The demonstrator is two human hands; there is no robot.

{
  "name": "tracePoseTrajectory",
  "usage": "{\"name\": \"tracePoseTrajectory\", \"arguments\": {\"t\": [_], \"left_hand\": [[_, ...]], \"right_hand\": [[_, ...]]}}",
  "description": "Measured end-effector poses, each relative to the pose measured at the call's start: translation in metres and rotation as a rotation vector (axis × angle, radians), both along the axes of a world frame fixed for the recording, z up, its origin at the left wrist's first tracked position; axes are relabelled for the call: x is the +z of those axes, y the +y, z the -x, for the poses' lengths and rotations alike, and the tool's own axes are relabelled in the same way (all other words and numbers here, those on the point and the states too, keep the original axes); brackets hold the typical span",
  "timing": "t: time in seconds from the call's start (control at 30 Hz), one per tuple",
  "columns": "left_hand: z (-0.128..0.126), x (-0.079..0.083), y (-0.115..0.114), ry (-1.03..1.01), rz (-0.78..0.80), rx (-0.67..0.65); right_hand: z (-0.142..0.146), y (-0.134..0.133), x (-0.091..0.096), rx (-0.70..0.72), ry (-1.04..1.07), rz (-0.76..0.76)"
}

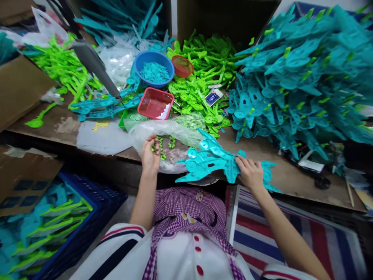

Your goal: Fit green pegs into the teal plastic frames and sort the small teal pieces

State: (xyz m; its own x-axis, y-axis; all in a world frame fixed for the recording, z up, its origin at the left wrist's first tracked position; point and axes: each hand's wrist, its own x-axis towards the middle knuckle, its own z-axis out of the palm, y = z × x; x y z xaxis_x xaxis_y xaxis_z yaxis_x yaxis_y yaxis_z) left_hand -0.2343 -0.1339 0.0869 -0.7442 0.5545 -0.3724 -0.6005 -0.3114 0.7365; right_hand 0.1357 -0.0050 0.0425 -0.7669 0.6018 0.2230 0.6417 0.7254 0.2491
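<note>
My right hand [250,170] is closed on the body of a turquoise plastic part [224,160], a flat piece with pointed ends and round discs, held over the table's front edge. To its left, my left hand [150,153] is raised with curled fingers. Bits of green show between those fingers, where small green plastic pieces [153,147] appear to be pinched. More small green pieces [171,142] lie beside this hand on a clear plastic bag [136,130] at the front of the table.
Behind stand a red tray [151,104], a blue bowl [170,70] of turquoise bits and a red basket [182,66]. Green parts [201,87] are heaped there. Stacked turquoise parts [305,77] rise at right. An electric screwdriver [94,66] hangs at left. A blue crate [78,233] stands lower left.
</note>
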Motion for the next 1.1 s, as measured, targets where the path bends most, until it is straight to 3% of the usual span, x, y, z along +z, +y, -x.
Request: {"name": "tracePoseTrajectory", "arguments": {"t": [0.07, 0.17, 0.23, 0.33, 0.47, 0.57, 0.63, 0.73, 0.83, 0.9, 1.0, 1.1], "left_hand": [[-0.015, 0.004, -0.019, -0.04, -0.04, -0.044], [-0.057, 0.002, -0.035, -0.249, -0.009, -0.343], [-0.082, -0.006, -0.034, -0.445, 0.049, -0.46], [-0.098, -0.018, -0.025, -0.614, 0.085, -0.424], [-0.096, -0.027, -0.019, -0.618, 0.093, -0.357], [-0.094, -0.027, -0.018, -0.614, 0.1, -0.357], [-0.095, -0.027, -0.016, -0.616, 0.092, -0.352], [-0.098, -0.026, -0.009, -0.615, 0.072, -0.343], [-0.1, -0.025, 0.0, -0.611, 0.067, -0.338], [-0.099, -0.028, 0.004, -0.602, 0.07, -0.318], [-0.097, -0.035, 0.006, -0.579, 0.059, -0.309], [-0.095, -0.041, 0.008, -0.56, 0.019, -0.323]], "right_hand": [[0.0, -0.003, -0.006, -0.045, -0.061, 0.061], [0.005, 0.006, -0.006, -0.107, -0.108, 0.171], [0.007, 0.014, -0.004, -0.109, -0.139, 0.261], [0.003, 0.019, -0.003, -0.12, -0.172, 0.384], [-0.012, 0.011, -0.001, -0.164, -0.16, 0.413], [-0.013, -0.005, 0.012, -0.161, 0.007, 0.404], [0.005, -0.022, 0.024, -0.132, 0.262, 0.436], [0.063, -0.052, 0.027, -0.017, 0.636, 0.629], [0.129, -0.077, 0.009, 0.136, 0.732, 0.891], [0.156, -0.083, -0.006, 0.157, 0.766, 0.961], [0.166, -0.076, -0.016, 0.183, 0.762, 1.004], [0.159, -0.062, -0.01, 0.194, 0.709, 1.047]]}}
